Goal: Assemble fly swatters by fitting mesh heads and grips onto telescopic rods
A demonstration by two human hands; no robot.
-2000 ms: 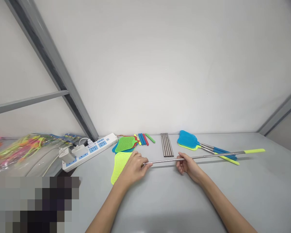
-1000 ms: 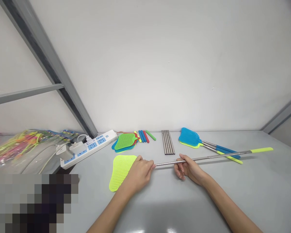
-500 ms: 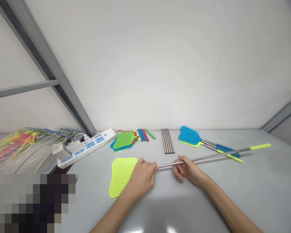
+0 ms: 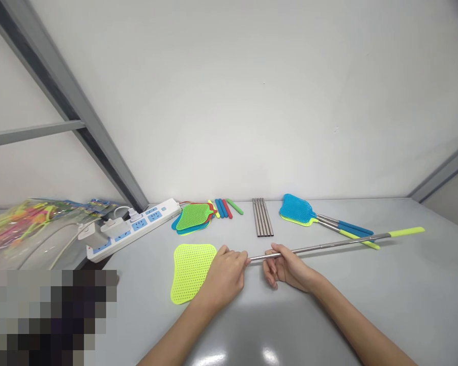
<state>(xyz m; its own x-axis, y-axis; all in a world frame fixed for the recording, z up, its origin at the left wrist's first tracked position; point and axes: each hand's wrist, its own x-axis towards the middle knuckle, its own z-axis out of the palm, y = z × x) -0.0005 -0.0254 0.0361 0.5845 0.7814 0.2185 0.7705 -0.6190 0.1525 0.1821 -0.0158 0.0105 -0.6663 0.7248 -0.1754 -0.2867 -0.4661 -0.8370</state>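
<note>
A yellow-green fly swatter with a long, extended metal rod lies across both hands. Its perforated head (image 4: 191, 272) is at the left and its yellow-green grip (image 4: 406, 232) points right. My left hand (image 4: 227, 274) is closed around the neck beside the head, hiding the joint. Farther along, my right hand (image 4: 288, 269) holds the rod (image 4: 328, 246) between thumb and fingers, the other fingers loosely curled below it. Beyond the rod rest several finished-looking fly swatters, a blue head (image 4: 296, 208) on top, their handles passing behind the rod.
Several metal tubes (image 4: 263, 217) lie side by side near the wall. Left of them are several coloured grips (image 4: 223, 208) and a pile of loose swatter heads (image 4: 194, 217). A power strip (image 4: 137, 229) with plugs and bagged colourful items (image 4: 34, 223) occupy the left.
My right hand has slid slightly left along the rod, closer to my left hand. My left hand keeps its hold at the neck. The view has shifted a little.
</note>
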